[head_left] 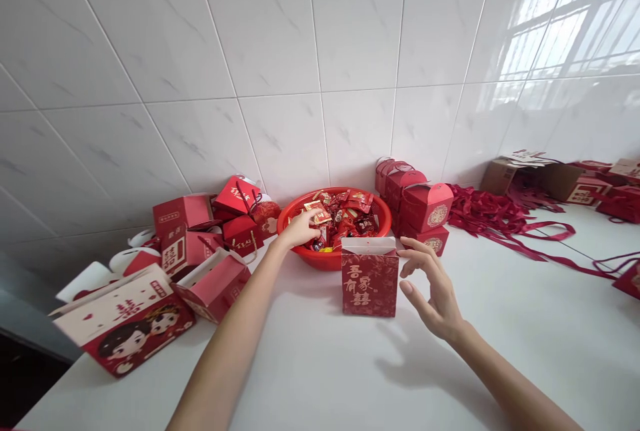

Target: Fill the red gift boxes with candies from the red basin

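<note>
My left hand (pixel 301 228) reaches into a red plastic basket (pixel 327 261) of wrapped sweets. Its fingers are closed at a small red-and-gold candy packet (pixel 318 211); part of the grip is hidden. In front of the basket, a dark red paper gift box (pixel 370 284) with gold lettering stands upright, its pale top flaps raised. To the right of that box is my right hand (pixel 431 288), empty, with fingers bent and apart, the fingertips close to the box's right edge.
At left, several unfilled-looking red boxes (pixel 185 251) lie piled near a large cartoon box (pixel 135 324). Closed red boxes (pixel 425 208) are stacked right of the basket. Beyond them are dark red ribbons (pixel 493 214) and an open cardboard box (pixel 530 178). A tiled wall (pixel 280 131) stands behind.
</note>
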The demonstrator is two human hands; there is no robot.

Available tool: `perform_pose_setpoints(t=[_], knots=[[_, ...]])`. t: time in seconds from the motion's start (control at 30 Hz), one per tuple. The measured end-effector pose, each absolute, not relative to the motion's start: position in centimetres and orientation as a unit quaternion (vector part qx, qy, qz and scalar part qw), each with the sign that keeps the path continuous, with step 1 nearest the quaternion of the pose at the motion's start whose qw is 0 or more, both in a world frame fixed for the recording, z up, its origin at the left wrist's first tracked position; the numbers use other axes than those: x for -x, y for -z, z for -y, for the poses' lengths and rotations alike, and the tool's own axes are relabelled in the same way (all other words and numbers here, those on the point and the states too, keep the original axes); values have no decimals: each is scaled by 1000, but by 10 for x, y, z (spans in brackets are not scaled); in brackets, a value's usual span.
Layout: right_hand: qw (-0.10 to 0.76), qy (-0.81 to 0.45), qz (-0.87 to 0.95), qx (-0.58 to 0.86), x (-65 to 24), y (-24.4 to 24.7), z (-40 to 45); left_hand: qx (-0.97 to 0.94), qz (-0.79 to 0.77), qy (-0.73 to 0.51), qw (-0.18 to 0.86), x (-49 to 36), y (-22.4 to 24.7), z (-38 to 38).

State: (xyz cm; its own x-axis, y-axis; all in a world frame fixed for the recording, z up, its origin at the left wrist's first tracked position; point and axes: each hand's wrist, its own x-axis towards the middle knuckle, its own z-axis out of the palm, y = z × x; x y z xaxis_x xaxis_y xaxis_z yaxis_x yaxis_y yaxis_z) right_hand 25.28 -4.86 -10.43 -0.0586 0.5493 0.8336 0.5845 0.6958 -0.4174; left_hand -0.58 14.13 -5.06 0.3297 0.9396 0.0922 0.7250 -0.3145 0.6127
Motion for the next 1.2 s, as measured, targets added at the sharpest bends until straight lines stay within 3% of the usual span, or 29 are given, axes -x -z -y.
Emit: perform_pose_setpoints(t=[0.13, 0.43, 0.7, 0.83, 1.2], knots=[[570, 15, 724, 389, -253, 103, 49, -770, -555, -241, 203, 5, 56, -149], [584, 13, 712, 390, -254, 106, 46, -815, -559, -123, 93, -6, 50, -144], [585, 14, 708, 396, -255, 106, 45, -825, -544, -118, 96, -5, 50, -142], [584, 11, 709, 395, -255, 106, 45, -811, -548, -170, 114, -3, 54, -145], [583, 8, 708, 398, -255, 109, 44, -716, -480, -418, 288, 7, 62, -149]])
